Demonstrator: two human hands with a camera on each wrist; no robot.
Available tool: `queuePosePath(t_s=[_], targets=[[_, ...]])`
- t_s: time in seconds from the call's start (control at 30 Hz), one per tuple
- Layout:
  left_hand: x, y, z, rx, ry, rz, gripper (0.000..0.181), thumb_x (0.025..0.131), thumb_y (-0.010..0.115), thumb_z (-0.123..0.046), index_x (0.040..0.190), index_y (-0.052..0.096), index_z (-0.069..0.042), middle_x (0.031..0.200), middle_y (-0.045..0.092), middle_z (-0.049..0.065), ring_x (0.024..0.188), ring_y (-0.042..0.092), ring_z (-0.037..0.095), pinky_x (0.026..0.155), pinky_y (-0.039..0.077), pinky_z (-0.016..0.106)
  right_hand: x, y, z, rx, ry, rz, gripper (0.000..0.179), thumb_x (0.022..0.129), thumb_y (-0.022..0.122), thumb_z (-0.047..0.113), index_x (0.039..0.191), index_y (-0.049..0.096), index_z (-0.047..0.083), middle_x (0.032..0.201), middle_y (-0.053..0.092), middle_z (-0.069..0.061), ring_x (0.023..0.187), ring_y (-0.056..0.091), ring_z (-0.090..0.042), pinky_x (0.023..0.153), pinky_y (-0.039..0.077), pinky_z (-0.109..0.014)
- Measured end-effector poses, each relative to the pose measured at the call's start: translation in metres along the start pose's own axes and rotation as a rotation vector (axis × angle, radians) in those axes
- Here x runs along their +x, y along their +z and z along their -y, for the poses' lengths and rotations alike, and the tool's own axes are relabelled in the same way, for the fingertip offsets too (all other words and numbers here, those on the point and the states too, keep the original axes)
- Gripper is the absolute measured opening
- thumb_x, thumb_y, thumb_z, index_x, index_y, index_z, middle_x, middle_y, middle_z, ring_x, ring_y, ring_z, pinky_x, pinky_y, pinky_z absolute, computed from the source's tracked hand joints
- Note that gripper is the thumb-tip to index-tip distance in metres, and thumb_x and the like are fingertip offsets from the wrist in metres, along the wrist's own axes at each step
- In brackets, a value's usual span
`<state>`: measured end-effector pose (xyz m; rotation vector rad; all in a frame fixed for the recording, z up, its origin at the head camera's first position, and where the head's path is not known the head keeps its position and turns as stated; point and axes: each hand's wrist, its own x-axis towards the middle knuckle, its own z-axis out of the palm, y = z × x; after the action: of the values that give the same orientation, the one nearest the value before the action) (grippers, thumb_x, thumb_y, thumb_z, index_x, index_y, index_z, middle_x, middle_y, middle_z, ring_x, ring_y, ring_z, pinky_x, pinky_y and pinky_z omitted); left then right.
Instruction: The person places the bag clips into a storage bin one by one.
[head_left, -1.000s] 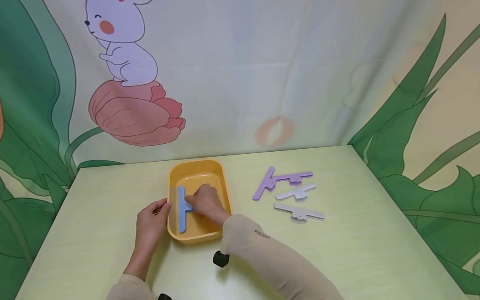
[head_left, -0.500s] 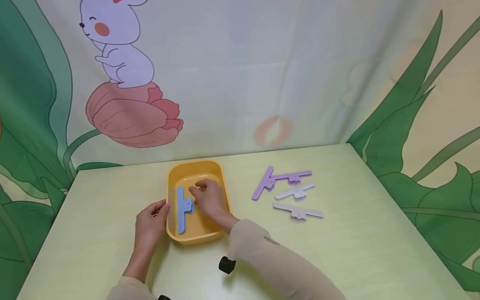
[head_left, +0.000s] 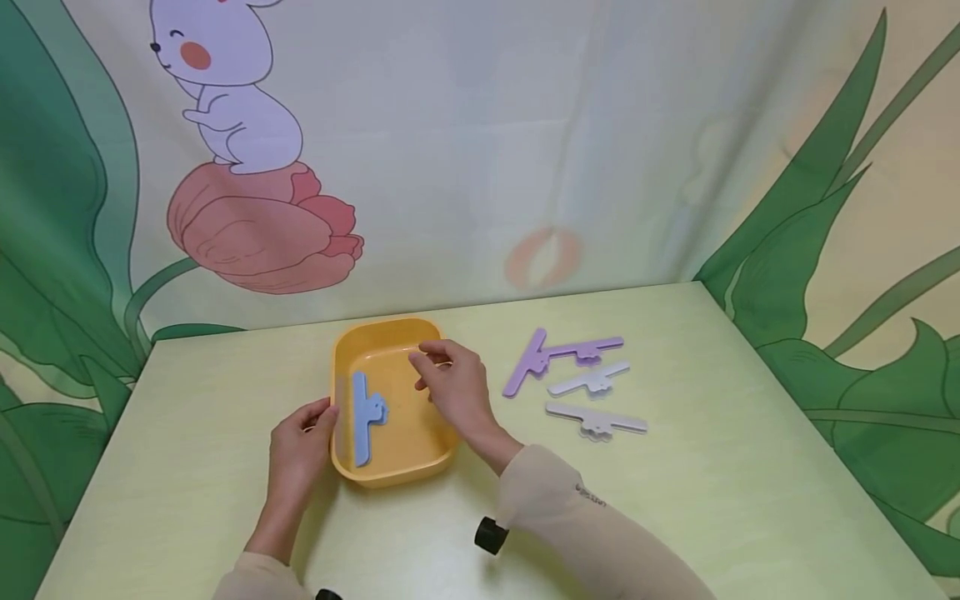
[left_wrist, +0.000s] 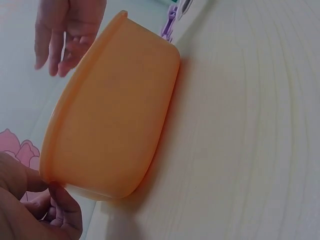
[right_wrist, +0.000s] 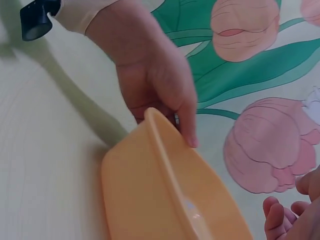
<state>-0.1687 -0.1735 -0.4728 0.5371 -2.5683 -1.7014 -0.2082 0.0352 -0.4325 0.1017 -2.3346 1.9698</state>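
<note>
A yellow plastic basin point(head_left: 408, 454) stands on the table with a blue bag clip point(head_left: 362, 425) lying lengthwise along the left part of its floor. At the basin's left rim, my left hand point(head_left: 298, 446) pinches the edge between thumb and fingers; the left wrist view shows this pinch point(left_wrist: 47, 200) up close. My right hand point(head_left: 461, 387) hovers over the basin's right rim, fingers loosely bent around nothing. In the right wrist view, part of the right hand point(right_wrist: 297, 215) shows at the lower right corner.
Right of the basin lie two purple bag clips point(head_left: 534, 363), touching or overlapping. Nearer are a pale clip point(head_left: 596, 381) and a greyish clip point(head_left: 600, 419). A printed curtain point(head_left: 450, 167) hangs behind the table point(head_left: 675, 500).
My right hand has let go of the blue bag clip, risen and moved right to the basin's right rim. The clip lies in the basin; my left hand stays put.
</note>
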Motion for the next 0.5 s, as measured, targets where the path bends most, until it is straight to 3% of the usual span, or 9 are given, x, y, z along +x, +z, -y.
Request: queuePosePath(t_s=[0.2, 0.5], targets=[[0.0, 0.001, 0.0, -0.004, -0.008, 0.008, 0.045, 0.109, 0.054, -0.026, 0.143, 0.058, 0.002, 0.13, 0.062, 0.022, 0.11, 0.056, 0.028, 0.069, 0.046, 0.014, -0.008, -0.034, -0.003, 0.005, -0.016, -0.029, 0.028, 0.098, 0.073, 0.02, 0.12, 0.073, 0.002, 0.086, 0.073, -0.01, 0.065, 0.066, -0.016, 0.054, 0.05, -0.023], [0.001, 0.001, 0.002, 0.002, -0.003, 0.005, 0.045, 0.108, 0.055, -0.026, 0.142, 0.058, 0.003, 0.129, 0.062, 0.022, 0.108, 0.057, 0.027, 0.069, 0.046, 0.014, -0.027, -0.081, -0.029, -0.071, 0.025, -0.074, 0.025, 0.097, 0.074, 0.018, 0.116, 0.075, 0.003, 0.08, 0.072, -0.01, 0.063, 0.065, -0.015, 0.053, 0.048, -0.023]])
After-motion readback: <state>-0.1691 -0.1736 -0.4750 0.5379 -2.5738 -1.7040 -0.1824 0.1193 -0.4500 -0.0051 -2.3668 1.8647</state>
